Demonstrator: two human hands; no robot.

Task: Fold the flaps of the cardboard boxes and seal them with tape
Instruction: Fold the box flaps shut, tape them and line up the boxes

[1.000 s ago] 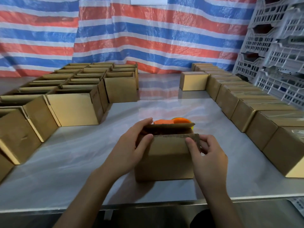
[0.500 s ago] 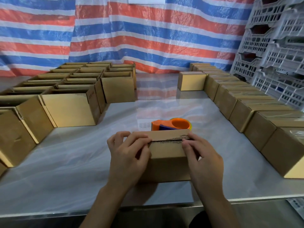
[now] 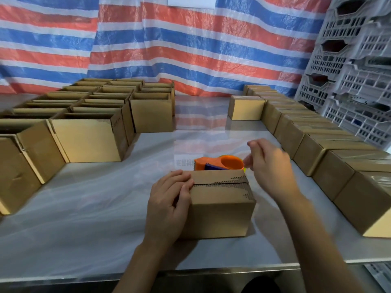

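Note:
A small cardboard box (image 3: 220, 210) stands near the table's front edge with its top flaps folded flat and meeting along a seam. My left hand (image 3: 169, 199) grips its left end, fingers pressing the flaps down. Just behind the box lies an orange tape dispenser (image 3: 220, 163), partly hidden by the box. My right hand (image 3: 270, 166) hovers beside the dispenser on its right, blurred, fingers apart and holding nothing.
Several open-topped cardboard boxes (image 3: 88, 140) crowd the table's left side. A row of closed boxes (image 3: 330, 166) runs along the right. Grey plastic crates (image 3: 355, 77) are stacked at the far right. A striped tarp (image 3: 169, 43) hangs behind the white table (image 3: 101, 208).
The flaps went from half raised to flat. My right hand has left the box top and moved up and right, toward the tape dispenser. My left hand stays on the box.

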